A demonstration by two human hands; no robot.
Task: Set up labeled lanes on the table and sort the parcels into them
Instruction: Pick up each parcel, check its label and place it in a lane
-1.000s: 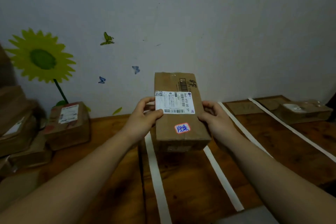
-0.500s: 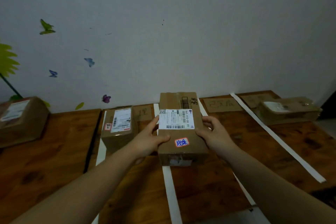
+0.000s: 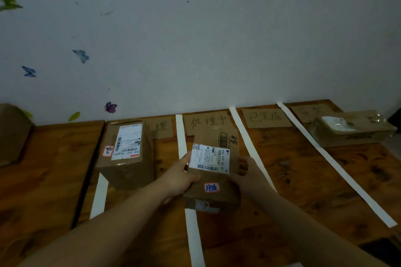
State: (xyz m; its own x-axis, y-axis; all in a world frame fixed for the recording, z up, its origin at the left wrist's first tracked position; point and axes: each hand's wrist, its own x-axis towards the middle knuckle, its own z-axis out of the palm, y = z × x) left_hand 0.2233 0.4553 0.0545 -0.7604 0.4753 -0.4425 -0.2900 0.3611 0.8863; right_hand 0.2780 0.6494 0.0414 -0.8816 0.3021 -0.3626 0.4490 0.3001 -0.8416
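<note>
Now, left hand (image 3: 178,176): thumb pressed on top, gripping the parcel's 9 o'clock edge.
Right hand (image 3: 249,174): fingers curled around its 3 o'clock edge.
Held parcel (image 3: 213,178): close at 12 o'clock, over a white tape strip (image 3: 193,234); I can't tell if it touches the table (image 3: 303,180).
Second parcel (image 3: 128,151): 10 o'clock, left of that strip.
Wrapped parcel (image 3: 351,128): 2 o'clock, far lane.
Cardboard lane signs (image 3: 265,117): 12 to 1 o'clock, against the wall.
</note>
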